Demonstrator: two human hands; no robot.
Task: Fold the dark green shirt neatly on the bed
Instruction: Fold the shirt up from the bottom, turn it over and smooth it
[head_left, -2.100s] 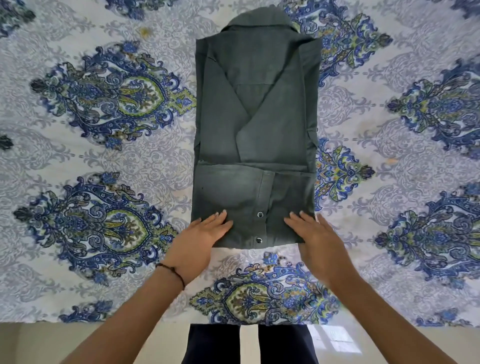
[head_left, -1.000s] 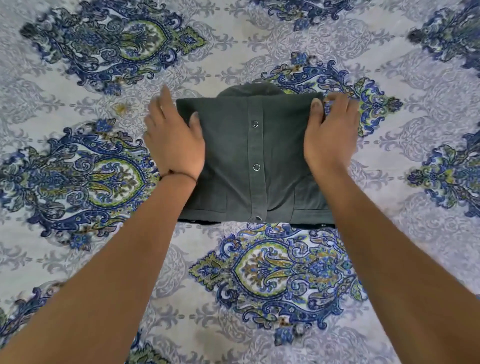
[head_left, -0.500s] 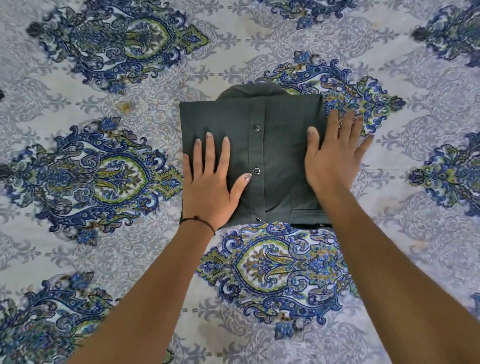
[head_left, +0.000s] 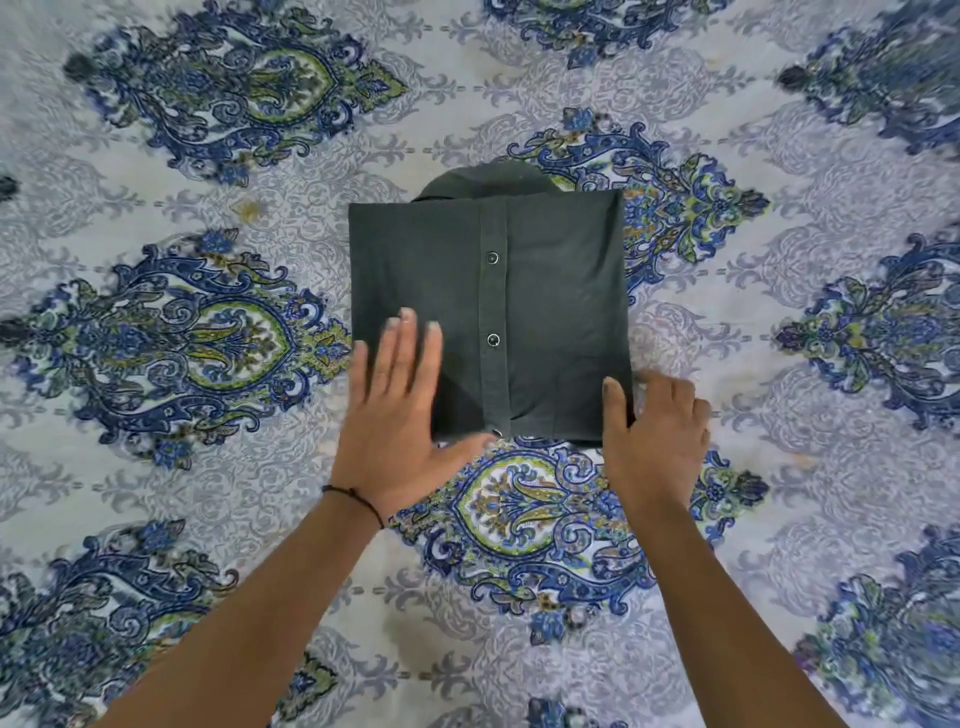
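Shirt (head_left: 545, 312) – dark green, folded to a squarish packet, lying flat on the bed (head_left: 208, 156) near the middle of the patterned sheet. The collar (head_left: 483, 182) shows past the far edge, and the button strip (head_left: 492, 257) runs up the top face, facing you.

Your left hand (head_left: 400, 415) lies flat on the near left part of the shirt, fingers straight and together, thumb spread along the near edge. A dark cord (head_left: 353, 496) sits at that wrist.

Your right hand (head_left: 657, 441) is at the near right corner – thumb on top of the cloth, fingers bent against the right edge. Whether they pinch the corner, you cannot tell.
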